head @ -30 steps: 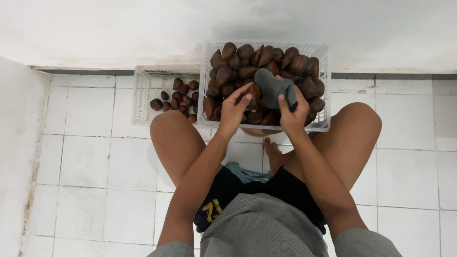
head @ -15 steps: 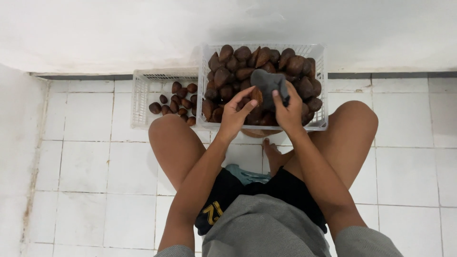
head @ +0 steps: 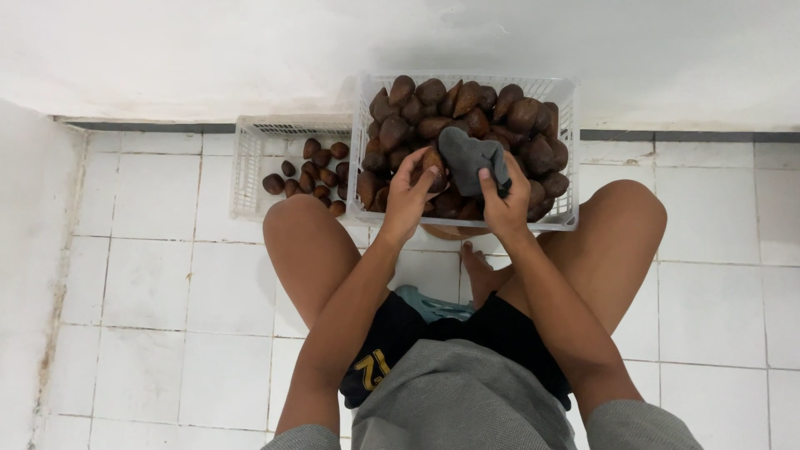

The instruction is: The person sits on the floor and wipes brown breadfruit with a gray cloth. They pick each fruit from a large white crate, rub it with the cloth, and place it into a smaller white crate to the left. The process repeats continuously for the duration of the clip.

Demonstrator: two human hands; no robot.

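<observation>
sitting low on the white tiled floor (head: 158, 275) with my knees spread, i face a tall white plastic crate (head: 568, 150) heaped with brown scaly fruits (head: 467, 104), pushed up against the base of the pale wall (head: 250, 50). just beside it on my left sits a lower white basket (head: 250, 167) with only a few of the same fruits (head: 312, 171) scattered in it. my bare knees flank the crate, and my foot (head: 477, 271) shows on the tiles between my legs, just below the crate's near rim. nothing blocks my reach into the heap.

both forearms stretch forward from my lap and meet over the near half of the crate. my left hand (head: 408, 196) is raised at the wrist, its fingers (head: 417, 162) curled closed around one brown fruit (head: 433, 160), which shows between fingertips and thumb above the pile. my right hand (head: 508, 200) is closed on a dark grey cloth (head: 471, 154), thumb over it, the cloth bunched and standing up from my grip. cloth and held fruit sit just beside each other, near touching; i cannot tell whether they actually meet.
</observation>
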